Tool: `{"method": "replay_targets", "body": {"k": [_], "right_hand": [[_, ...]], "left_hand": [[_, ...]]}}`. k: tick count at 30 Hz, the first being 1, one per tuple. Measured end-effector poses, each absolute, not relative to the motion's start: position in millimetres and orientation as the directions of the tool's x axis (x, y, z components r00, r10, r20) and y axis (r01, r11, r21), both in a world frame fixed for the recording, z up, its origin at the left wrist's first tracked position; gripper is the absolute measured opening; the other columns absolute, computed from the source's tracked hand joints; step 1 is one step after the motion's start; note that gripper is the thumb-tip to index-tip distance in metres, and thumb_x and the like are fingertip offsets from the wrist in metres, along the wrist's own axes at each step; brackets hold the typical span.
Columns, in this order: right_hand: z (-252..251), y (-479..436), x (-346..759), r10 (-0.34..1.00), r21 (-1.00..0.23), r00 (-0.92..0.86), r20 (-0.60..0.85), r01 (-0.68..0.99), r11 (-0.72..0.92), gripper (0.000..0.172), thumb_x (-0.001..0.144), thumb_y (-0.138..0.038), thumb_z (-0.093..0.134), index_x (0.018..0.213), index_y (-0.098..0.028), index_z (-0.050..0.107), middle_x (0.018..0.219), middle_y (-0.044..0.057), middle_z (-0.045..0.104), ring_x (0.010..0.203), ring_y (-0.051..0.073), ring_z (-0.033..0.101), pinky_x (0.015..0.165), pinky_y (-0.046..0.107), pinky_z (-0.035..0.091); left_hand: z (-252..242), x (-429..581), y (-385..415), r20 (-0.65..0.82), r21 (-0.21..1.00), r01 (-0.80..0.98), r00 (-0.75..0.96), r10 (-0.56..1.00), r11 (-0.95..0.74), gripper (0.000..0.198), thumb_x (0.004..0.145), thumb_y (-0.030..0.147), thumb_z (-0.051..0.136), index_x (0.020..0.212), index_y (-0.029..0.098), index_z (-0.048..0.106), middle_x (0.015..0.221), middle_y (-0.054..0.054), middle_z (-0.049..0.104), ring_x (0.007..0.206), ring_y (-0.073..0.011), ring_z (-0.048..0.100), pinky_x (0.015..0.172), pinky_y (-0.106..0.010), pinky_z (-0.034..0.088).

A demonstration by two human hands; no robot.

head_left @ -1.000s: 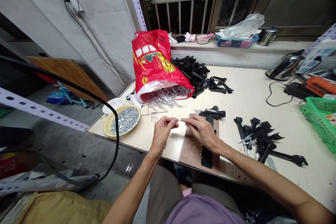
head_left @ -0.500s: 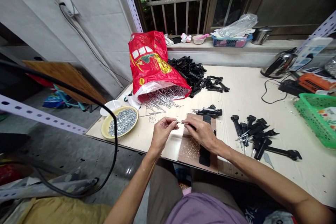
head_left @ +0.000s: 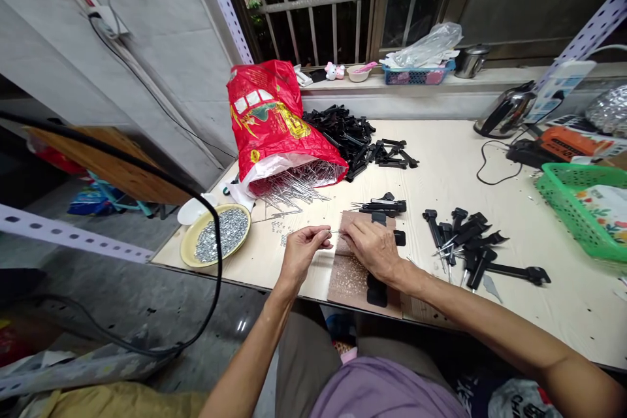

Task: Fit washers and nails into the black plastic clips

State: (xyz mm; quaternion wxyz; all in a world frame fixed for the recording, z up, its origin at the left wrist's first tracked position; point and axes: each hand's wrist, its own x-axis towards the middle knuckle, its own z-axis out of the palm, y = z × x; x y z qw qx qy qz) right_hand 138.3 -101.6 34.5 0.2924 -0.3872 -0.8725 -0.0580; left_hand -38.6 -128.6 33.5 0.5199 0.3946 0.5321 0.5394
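My left hand [head_left: 304, 255] is closed in a pinch on the left end of a thin metal rod [head_left: 335, 232]. My right hand [head_left: 373, 249] is closed round the rod's other end, its palm down over a brown board [head_left: 350, 274]. What else lies inside the right fingers is hidden. A black plastic piece [head_left: 400, 238] shows just beyond the right knuckles; whether the hand touches it, I cannot tell. Under the right hand, a black strip [head_left: 377, 290] lies on the board. Black handles with metal rods [head_left: 385, 206] lie just behind the board.
A yellow bowl [head_left: 187, 249] of small metal pieces stands left. Behind are a red bag [head_left: 267, 117] spilling metal rods [head_left: 289, 192] and a heap of black parts [head_left: 337, 134]. Rodded black handles [head_left: 465, 238] lie right, near a green basket [head_left: 563, 209]. A black cable [head_left: 218, 255] hangs at left.
The view has shifted slightly, so the table contents sit further left. Both hands still meet at the thin rod, and the right hand's fingers have curled in more.
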Motion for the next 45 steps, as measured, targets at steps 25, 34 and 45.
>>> {"method": "replay_targets", "body": {"k": [25,34,45], "right_hand": [[31,-99,161,0.705,-0.527,-0.571,0.419,0.48,0.702,0.016,0.094,-0.024,0.047,0.099,-0.019,0.061,0.086,0.004,0.06,0.079,0.014,0.058,0.071,0.025,0.046],[23,-68,249,0.799,-0.395,-0.5,0.335,0.695,0.601,0.021,0.094,-0.028,0.046,0.095,-0.02,0.066,0.092,0.004,0.06,0.078,0.014,0.056,0.064,0.024,0.044],[-2,-93,257,0.386,-0.274,-0.882,0.27,0.314,0.909,0.032,0.098,-0.019,0.033,0.091,-0.017,0.064,0.085,0.003,0.061,0.08,0.013,0.052,0.065,0.024,0.045]], "left_hand": [[31,-32,-128,-0.205,0.97,-0.129,0.031,0.978,0.208,0.033,0.066,0.036,0.076,0.088,0.012,0.072,0.074,-0.005,0.068,0.061,-0.0113,0.06,0.064,-0.025,0.051],[10,3,-133,-0.093,0.985,0.151,0.023,0.995,0.089,0.052,0.075,0.037,0.065,0.123,0.021,0.058,0.083,-0.001,0.058,0.052,-0.0074,0.049,0.047,-0.021,0.042],[-19,17,-139,0.204,0.776,0.611,-0.009,0.979,-0.156,0.033,0.088,0.028,0.048,0.118,0.019,0.06,0.091,-0.005,0.06,0.07,-0.0139,0.056,0.07,-0.027,0.046]]}}
